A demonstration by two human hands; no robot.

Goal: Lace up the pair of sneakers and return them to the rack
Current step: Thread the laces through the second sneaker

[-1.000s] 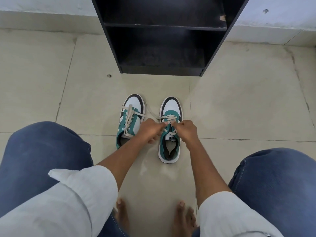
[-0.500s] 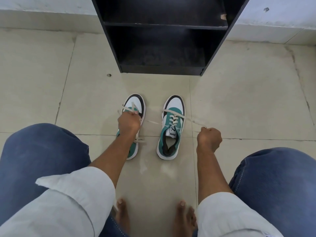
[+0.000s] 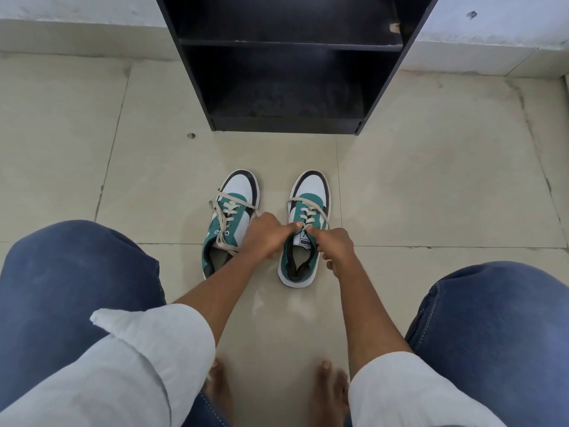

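Observation:
Two green, white and black sneakers stand side by side on the tiled floor, toes toward the rack. The left sneaker [image 3: 234, 208] has loose beige laces draped over it. Over the tongue of the right sneaker [image 3: 309, 195], my left hand [image 3: 266, 235] and my right hand [image 3: 334, 246] meet, each pinching an end of its beige lace [image 3: 306, 212]. The lace ends themselves are hidden in my fingers. The black shoe rack [image 3: 286, 124] stands open-fronted just beyond the sneakers.
My knees in blue jeans fill the lower left [image 3: 70, 282] and lower right [image 3: 492, 328] corners. My bare feet [image 3: 329, 386] rest on the floor below the sneakers. A low white wall ledge [image 3: 480, 53] runs behind the rack.
Half a second ago my hands were spread apart, pulling the lace taut to both sides. Both have come back together over the right sneaker's tongue.

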